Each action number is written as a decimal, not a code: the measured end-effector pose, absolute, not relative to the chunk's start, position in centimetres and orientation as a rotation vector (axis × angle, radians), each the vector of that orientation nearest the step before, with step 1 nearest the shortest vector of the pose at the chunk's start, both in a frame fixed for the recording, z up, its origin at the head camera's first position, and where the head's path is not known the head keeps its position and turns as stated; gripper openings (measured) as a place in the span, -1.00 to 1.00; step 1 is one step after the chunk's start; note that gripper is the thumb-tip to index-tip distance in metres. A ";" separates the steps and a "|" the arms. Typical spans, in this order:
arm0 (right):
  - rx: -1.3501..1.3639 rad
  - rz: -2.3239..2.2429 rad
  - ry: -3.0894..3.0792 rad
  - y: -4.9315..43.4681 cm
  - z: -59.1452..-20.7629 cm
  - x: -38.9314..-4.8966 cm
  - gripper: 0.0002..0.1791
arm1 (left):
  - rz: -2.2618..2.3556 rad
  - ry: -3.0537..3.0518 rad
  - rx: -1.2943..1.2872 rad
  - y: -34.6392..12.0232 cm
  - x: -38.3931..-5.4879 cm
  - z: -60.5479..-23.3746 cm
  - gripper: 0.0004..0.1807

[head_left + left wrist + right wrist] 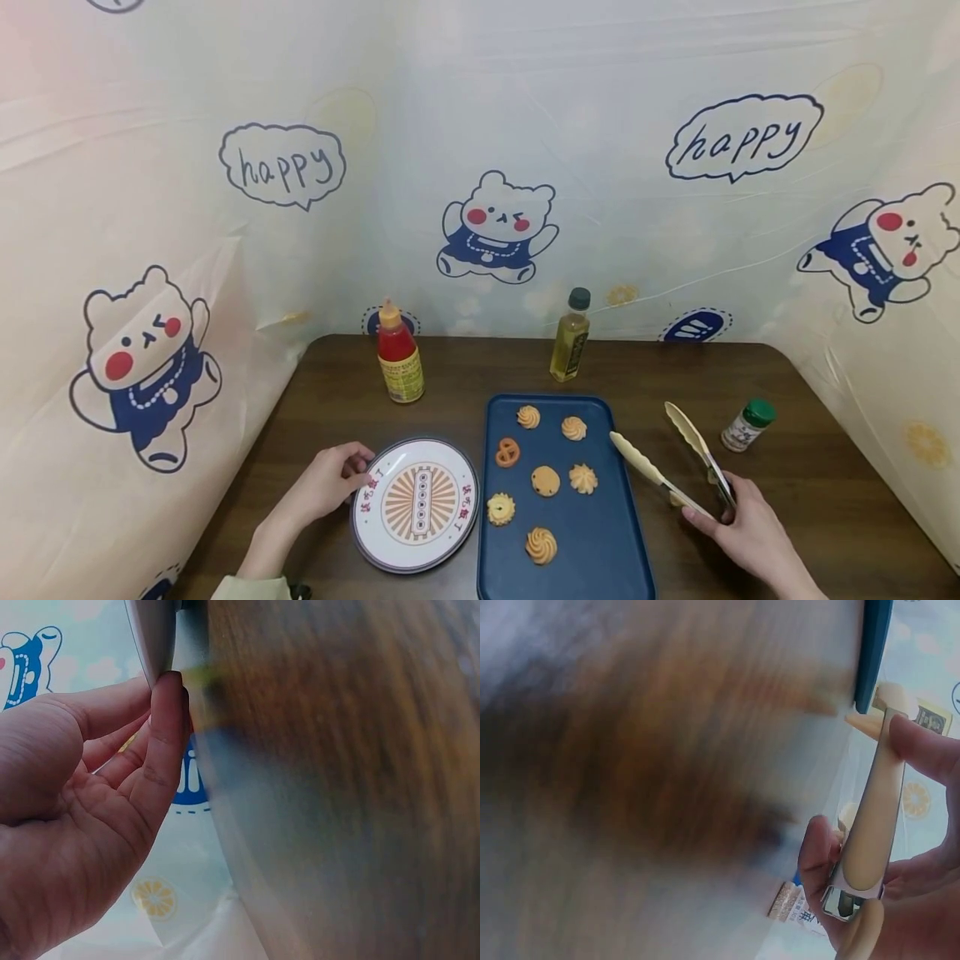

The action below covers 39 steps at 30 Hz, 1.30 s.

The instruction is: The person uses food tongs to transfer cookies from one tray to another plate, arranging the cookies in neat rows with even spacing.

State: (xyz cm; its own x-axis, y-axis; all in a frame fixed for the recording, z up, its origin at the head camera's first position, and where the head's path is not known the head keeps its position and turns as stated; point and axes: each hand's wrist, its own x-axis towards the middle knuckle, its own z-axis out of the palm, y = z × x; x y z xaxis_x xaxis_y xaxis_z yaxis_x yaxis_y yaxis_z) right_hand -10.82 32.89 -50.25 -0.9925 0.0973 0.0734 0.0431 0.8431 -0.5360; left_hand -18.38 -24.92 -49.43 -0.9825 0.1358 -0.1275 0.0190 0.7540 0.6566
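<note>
Along the far left of my head view hangs a pale, creased sheet [375, 208] printed with cartoon bears; two cloud-shaped outlines on it read "happy". To its right, at the brown, wood-grained surface [465, 367], the left grip [322, 483] is nearly closed: in the left wrist view I see thumb and finger pinching the rim of a plate [420, 546]. The plate is round, glossy and white with a dark edge, a rayed medallion and red Chinese characters; the small central lettering I cannot read. Behind it stands a sauce bottle [397, 346], red, with an orange cap and a yellow label too small to read. Next comes a dark blue rectangular tray [600, 558] with rounded corners, bearing seven biscuits [541, 546], several of them swirled, one pretzel-shaped. Behind the tray stands a glass oil bottle [570, 342] with a dark cap. Just right of the tray, the right grip [753, 529] is partly spread, thumb and fingers curled about tongs [637, 458] of metal with cream-coloured tips and inlays, their two arms well apart. Farthest right, a small shaker [748, 425] has a green lid.
</note>
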 end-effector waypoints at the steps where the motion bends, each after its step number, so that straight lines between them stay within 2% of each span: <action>1: -0.117 0.844 -2.925 32.9 -50.1 -10.8 -0.04 | 1.035 2.783 0.118 -24.9 -18.4 -49.4 -0.75; 16: -0.134 0.778 -3.003 33.5 -48.2 -11.5 0.01 | 1.107 2.743 0.097 -25.0 -18.5 -49.8 -0.73; 21: -0.143 0.807 -3.009 33.5 -47.5 -12.0 -0.04 | 1.103 2.746 0.102 -24.9 -18.8 -49.8 -0.74; 39: 0.193 0.673 -2.970 31.7 -46.2 -15.0 -0.08 | 1.035 2.807 0.104 -24.6 -19.2 -49.5 -0.80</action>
State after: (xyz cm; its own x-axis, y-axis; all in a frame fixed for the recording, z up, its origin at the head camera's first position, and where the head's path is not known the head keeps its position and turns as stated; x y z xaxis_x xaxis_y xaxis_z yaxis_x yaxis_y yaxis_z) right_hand -14.99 31.67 -46.20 -0.9880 -0.1028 0.1153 -0.1425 0.8948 -0.4230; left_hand -19.25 -24.56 -49.50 -0.9867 0.1157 -0.1143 0.0138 0.7599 0.6499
